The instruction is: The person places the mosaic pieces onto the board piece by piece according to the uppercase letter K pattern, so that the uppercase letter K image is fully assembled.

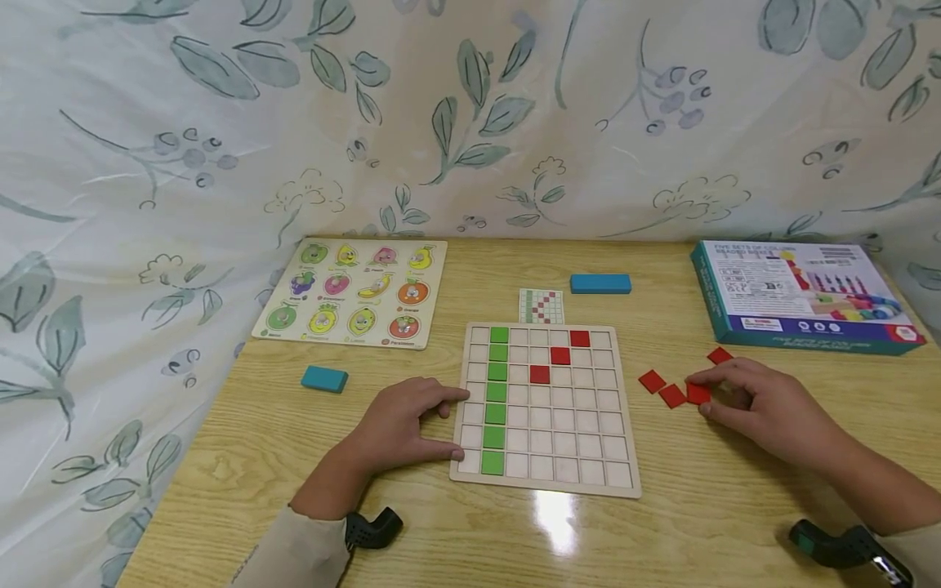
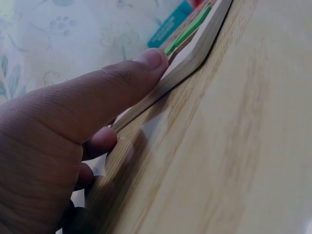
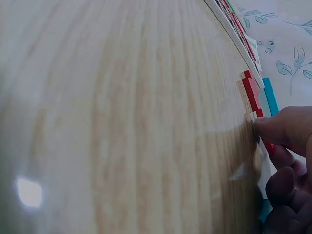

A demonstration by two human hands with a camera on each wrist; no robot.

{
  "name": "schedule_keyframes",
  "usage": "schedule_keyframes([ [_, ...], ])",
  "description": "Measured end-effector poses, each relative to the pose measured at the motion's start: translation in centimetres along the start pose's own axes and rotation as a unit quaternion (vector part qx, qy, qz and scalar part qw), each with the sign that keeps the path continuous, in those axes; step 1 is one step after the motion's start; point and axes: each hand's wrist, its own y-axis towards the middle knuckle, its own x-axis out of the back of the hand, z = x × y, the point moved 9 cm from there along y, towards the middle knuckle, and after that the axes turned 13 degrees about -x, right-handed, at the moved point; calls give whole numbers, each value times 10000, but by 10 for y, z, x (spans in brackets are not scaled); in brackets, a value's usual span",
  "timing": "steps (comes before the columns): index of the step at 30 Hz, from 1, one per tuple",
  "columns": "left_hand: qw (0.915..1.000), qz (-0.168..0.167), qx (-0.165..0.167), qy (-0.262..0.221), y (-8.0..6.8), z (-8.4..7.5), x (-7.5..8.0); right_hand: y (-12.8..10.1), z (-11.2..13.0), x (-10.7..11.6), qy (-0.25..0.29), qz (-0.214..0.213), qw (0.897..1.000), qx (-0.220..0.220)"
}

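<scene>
Left hand steadying the grid board, right hand on a loose red tile

The left hand point(image 1: 412, 420) sits at the left edge of the wooden grid board point(image 1: 625, 408), thumb and index finger spread and pressed against its rim, the other fingers loosely bent on the table point(image 1: 662, 523). The board has a full column of green tiles point(image 1: 496, 400) and three red tiles point(image 1: 560, 356) stepping down diagonally from the upper right. Over on the right, the right hand point(image 1: 757, 404) pinches a red tile point(image 1: 698, 394) lying flat on the table, fingertips close together around it. Three more loose red tiles point(image 1: 662, 388) lie just beside it, two to its left and one behind. Fruit puzzle point(image 1: 356, 290) at the back left, pattern card point(image 1: 541, 306) just behind the board, game box point(image 1: 801, 294) back right, plus two blue blocks point(image 1: 600, 283).
</scene>
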Motion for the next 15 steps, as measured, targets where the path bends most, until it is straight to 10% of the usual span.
schedule_keyframes([
  [15, 9999, 75, 69, -38, 1, 0, 0, 7, 24, -1, 219, 173, 9991, 311],
])
